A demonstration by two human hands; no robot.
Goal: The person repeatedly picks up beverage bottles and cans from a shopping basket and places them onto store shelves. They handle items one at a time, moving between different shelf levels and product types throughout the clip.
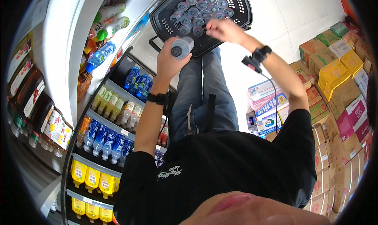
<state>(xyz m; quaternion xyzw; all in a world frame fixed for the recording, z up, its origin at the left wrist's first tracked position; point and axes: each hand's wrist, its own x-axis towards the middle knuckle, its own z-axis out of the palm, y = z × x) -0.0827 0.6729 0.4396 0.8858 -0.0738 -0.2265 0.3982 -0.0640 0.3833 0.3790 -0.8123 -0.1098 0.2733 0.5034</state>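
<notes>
My left hand (169,59) is wrapped around a clear plastic bottle (186,45) with a dark cap. The bottle is tilted, its cap towards me, at the near left rim of a black plastic basket (203,48). Inside the basket, several similar dark-capped bottles (202,5) stand packed together. Over the basket's right part is my right hand (224,30), motion-blurred, with its fingers bent near the bottles. Whether those fingers hold anything cannot be made out.
On the left stands a shelf unit with rows of blue-labelled bottles (107,141) and yellow bottles (92,177). Other drinks (102,55) fill a cooler at the upper left. Stacked cardboard cartons (344,113) rise on the right. A cable (276,101) runs from my right wrist.
</notes>
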